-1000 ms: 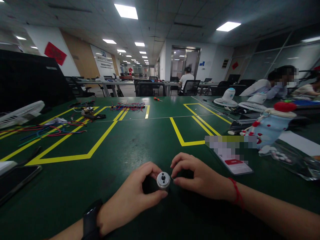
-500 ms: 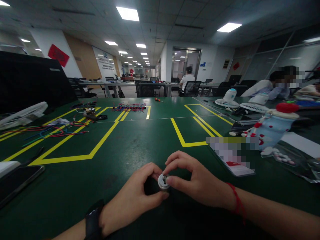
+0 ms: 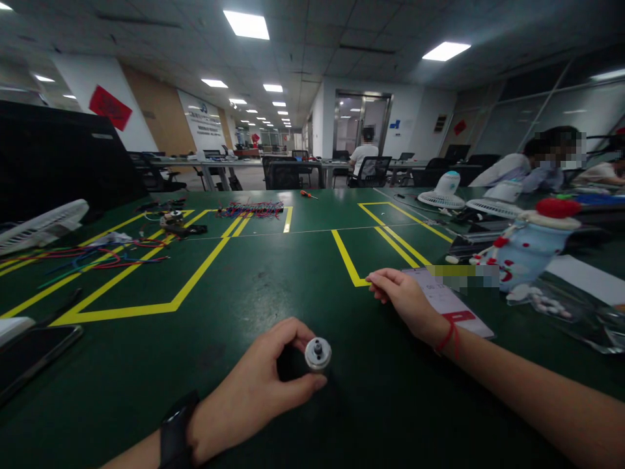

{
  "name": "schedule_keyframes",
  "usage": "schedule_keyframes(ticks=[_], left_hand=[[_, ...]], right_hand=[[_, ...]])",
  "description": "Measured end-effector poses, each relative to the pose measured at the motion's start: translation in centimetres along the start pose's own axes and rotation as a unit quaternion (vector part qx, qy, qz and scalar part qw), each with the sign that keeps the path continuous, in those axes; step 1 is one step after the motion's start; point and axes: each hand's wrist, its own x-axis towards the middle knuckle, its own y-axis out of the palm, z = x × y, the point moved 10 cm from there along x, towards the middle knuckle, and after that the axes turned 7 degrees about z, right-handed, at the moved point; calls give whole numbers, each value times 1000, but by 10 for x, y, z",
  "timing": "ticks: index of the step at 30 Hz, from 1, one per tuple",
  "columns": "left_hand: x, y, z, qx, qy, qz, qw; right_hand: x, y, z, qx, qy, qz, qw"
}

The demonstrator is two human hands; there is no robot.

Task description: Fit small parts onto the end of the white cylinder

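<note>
A small silvery motor stands upright, its round end facing up with a dark shaft in the middle and two small holes beside it. My left hand grips it between thumb and fingers from the left, just above the green table. Away to the right, my right hand has its thumb and fingertips pinched together near a corner of yellow tape. Whether anything tiny sits in that pinch I cannot make out. Under and behind the right wrist lies a phone with its screen lit.
Loose coloured wires and another phone lie at left. A bundle of wired parts and an orange screwdriver are farther back. At right stand a light-blue cup, small fans and a clear plastic bag.
My right hand has left the motor's top and moved right and forward, with its fingertips pinched. The shaft end is now uncovered. My left hand keeps its hold on the motor.
</note>
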Motion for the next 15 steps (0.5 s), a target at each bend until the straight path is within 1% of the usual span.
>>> schedule_keyframes(ticks=[3,5,6,7,9,11,14,15], left_hand=[[0,-1,-1,10,2,-5,1000],[1,-1,-1,16,5,-8,1000],[1,-1,-1,20,6,-9,1000],[1,-1,-1,23,7,-9,1000],[2,-1,0,26,7,-8,1000],[1,0,1,24,5,-7,1000],[0,-1,1,15,4,-10,1000],[0,-2,0,14,4,-11,1000]], right_hand=[[-18,27,31,-42,-36,59,997],[-39,56,66,-117,-133,126,976],[-49,67,81,-129,-177,142,965],[-58,76,92,-141,-204,154,956],[-69,89,104,-180,-235,163,941],[-70,92,109,-197,-242,158,937],[-62,79,108,-153,-229,135,952],[-59,75,105,-139,-219,141,955]])
